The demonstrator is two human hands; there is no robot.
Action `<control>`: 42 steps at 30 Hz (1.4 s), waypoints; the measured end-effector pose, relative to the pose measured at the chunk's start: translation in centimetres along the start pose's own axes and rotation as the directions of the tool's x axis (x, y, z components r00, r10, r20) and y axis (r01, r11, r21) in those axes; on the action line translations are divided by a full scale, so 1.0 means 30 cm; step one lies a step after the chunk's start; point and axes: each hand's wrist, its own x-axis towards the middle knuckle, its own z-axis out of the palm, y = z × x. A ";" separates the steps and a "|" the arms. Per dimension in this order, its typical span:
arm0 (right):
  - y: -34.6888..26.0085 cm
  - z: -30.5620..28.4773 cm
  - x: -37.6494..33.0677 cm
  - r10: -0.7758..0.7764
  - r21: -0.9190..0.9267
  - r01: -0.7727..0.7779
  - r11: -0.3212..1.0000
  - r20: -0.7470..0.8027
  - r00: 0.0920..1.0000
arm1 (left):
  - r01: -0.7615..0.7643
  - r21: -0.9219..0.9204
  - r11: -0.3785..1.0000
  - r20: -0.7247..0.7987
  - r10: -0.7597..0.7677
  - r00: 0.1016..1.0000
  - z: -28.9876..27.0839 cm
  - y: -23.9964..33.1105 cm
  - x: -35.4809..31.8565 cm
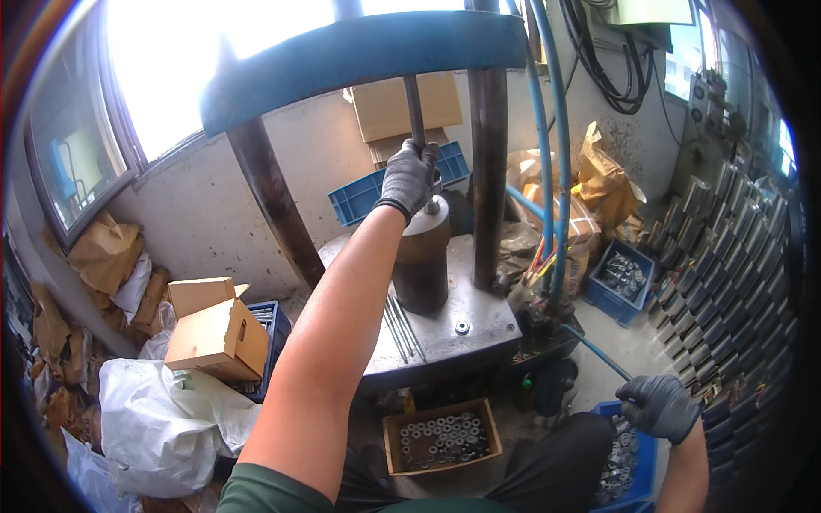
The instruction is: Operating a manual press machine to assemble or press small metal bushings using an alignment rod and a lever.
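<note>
The grey-gloved left hand [408, 178] wraps the thin dark vertical rod [415, 107] so that the stretch of rod under the fingers is hidden, and whatever small part sits beneath the palm on the dark steel cylinder [422, 265] cannot be made out; the grey-gloved right hand [660, 406] covers part of the blue plastic crate of small metal pieces [629, 470], whose lower end is cut off by the picture's edge; whether that hand grips anything is unclear; the ring-shaped metal parts in the shallow cardboard box [440, 438] are too small to tell apart; the window above is washed out by glare.
</note>
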 end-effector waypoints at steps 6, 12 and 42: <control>0.013 0.019 -0.006 0.016 -0.052 -0.008 0.999 0.139 0.990 | -0.006 0.006 1.000 -0.008 0.007 1.000 0.001 -0.007 0.005; 0.015 0.009 -0.003 0.036 -0.057 -0.022 0.998 0.255 0.966 | 0.018 -0.015 1.000 -0.004 -0.018 1.000 0.006 -0.010 0.009; 0.018 0.003 -0.009 0.031 0.033 -0.034 0.999 0.087 0.996 | 0.022 -0.045 0.999 -0.012 -0.023 1.000 0.021 -0.040 0.013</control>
